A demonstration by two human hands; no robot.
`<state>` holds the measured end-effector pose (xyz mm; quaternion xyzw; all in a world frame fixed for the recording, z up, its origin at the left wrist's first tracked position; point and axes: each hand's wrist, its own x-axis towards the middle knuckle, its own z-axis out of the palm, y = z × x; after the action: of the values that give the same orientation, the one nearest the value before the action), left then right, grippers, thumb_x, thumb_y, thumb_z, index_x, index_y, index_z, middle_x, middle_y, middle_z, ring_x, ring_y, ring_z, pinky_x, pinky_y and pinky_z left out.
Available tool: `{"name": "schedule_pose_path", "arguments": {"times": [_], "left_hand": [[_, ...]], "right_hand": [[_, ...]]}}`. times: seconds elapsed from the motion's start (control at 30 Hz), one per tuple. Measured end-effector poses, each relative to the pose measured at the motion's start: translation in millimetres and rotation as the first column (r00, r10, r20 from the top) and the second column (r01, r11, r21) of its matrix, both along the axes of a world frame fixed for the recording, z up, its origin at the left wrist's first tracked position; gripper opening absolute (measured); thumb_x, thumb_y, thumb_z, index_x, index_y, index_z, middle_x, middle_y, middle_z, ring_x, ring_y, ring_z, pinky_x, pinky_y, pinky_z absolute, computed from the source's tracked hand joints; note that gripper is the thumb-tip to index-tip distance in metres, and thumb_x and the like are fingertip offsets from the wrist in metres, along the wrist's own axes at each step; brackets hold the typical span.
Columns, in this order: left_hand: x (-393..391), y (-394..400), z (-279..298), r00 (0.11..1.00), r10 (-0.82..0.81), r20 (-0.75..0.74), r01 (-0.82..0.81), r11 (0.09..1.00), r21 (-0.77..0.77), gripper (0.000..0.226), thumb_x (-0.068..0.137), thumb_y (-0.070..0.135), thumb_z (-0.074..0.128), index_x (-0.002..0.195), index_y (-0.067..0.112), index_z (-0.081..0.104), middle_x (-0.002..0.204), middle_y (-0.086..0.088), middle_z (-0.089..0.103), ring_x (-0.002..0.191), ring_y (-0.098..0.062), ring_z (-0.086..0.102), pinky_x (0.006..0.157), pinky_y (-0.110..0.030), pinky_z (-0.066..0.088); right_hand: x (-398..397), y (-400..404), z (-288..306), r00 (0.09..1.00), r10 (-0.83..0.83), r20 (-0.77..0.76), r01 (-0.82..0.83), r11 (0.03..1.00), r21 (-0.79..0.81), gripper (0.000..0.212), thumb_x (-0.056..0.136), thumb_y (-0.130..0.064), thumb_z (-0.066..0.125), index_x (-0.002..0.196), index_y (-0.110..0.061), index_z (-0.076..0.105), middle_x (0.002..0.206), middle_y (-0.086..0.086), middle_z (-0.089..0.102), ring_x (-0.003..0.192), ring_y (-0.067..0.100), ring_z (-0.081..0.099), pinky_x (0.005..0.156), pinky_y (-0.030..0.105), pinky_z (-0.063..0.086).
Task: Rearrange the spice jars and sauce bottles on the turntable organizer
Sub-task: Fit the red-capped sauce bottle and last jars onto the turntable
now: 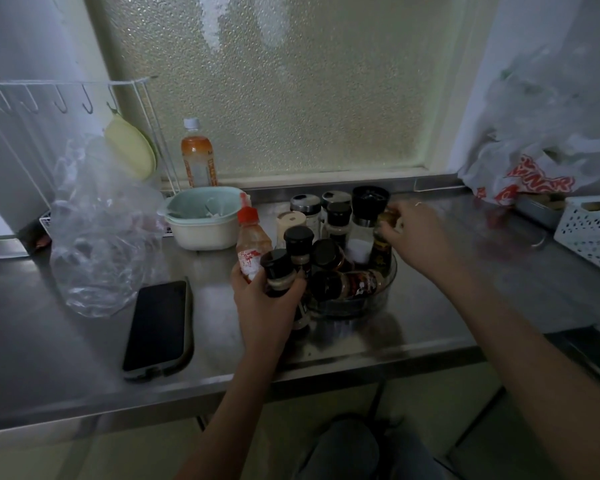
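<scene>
A clear round turntable organizer [357, 306] sits on the steel counter, crowded with several black-capped spice jars, some lying on their sides [347, 284]. My left hand [264, 299] grips a black-lidded spice jar [279, 271] together with a red-capped sauce bottle [252, 244] at the turntable's left edge. My right hand [413, 233] is closed around the top of a dark sauce bottle [381, 244] standing at the turntable's right side. Behind it stand a tall black-topped grinder [369, 206] and steel-lidded shakers [305, 204].
A phone [158, 329] lies face up to the left near the counter's front edge. A crumpled clear bag [97, 237], stacked bowls [203, 220] and an orange drink bottle [198, 157] stand at the back left. A white basket [593, 230] and a printed plastic bag [534, 174] are at the right.
</scene>
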<state>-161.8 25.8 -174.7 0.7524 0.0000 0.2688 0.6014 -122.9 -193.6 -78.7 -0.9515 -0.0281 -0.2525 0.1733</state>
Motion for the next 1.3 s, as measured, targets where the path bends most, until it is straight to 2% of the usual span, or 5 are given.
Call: {"name": "schedule_pose_path", "arguments": {"times": [0.13,0.37,0.73,1.07,1.3], "left_hand": [[0.9,0.2,-0.4,1.0,0.013,-0.013,-0.013,1.0,0.005,0.016,0.062,0.056,0.065,0.075,0.049,0.058,0.121,0.009,0.042,0.098,-0.012,0.057,0.08,-0.021,0.046],[-0.3,1.1,0.8,1.0,0.002,-0.03,-0.002,1.0,0.009,0.024,0.064,0.051,0.067,0.085,0.043,0.061,0.125,0.004,0.042,0.1,-0.013,0.056,0.079,-0.017,0.042],[-1.0,-0.3,0.8,1.0,0.012,-0.023,-0.012,1.0,-0.001,0.022,0.063,0.051,0.067,0.082,0.045,0.058,0.12,0.007,0.043,0.095,-0.006,0.053,0.074,-0.007,0.035],[-0.8,-0.7,0.1,0.999,0.009,-0.032,-0.009,1.0,0.014,0.03,0.064,0.048,0.067,0.091,0.037,0.059,0.129,0.005,0.041,0.095,-0.003,0.051,0.074,-0.007,0.035],[-0.7,-0.8,0.6,0.999,0.032,-0.01,-0.032,0.999,0.029,0.03,0.063,0.054,0.064,0.086,0.037,0.06,0.119,0.007,0.042,0.094,-0.008,0.054,0.078,-0.015,0.041]], "right_hand": [[-16.8,19.1,7.4,0.951,0.267,0.158,-0.247,0.959,-0.136,0.048,0.08,-0.019,0.058,0.127,-0.019,0.053,0.124,0.007,0.058,0.109,0.027,0.051,0.082,0.028,0.036],[9.9,55.7,8.6,0.764,0.331,-0.553,-0.483,0.862,-0.152,0.048,0.078,-0.011,0.063,0.124,-0.017,0.051,0.12,0.008,0.057,0.105,0.022,0.054,0.078,0.027,0.039],[23.1,69.2,-9.1,0.966,0.256,-0.042,-0.238,0.939,0.249,0.03,0.075,-0.032,0.071,0.096,-0.012,0.064,0.087,-0.001,0.062,0.08,0.011,0.056,0.063,0.021,0.041],[12.8,95.0,-29.8,1.0,-0.001,0.028,-0.003,0.992,0.13,0.041,0.083,-0.014,0.064,0.115,-0.005,0.04,0.096,0.018,0.065,0.085,0.034,0.062,0.068,0.045,0.053],[8.1,73.4,-21.1,0.987,0.09,-0.136,-0.067,0.985,0.16,0.013,0.078,-0.017,0.069,0.081,-0.009,0.06,0.09,0.01,0.066,0.084,0.024,0.061,0.068,0.031,0.045]]}}
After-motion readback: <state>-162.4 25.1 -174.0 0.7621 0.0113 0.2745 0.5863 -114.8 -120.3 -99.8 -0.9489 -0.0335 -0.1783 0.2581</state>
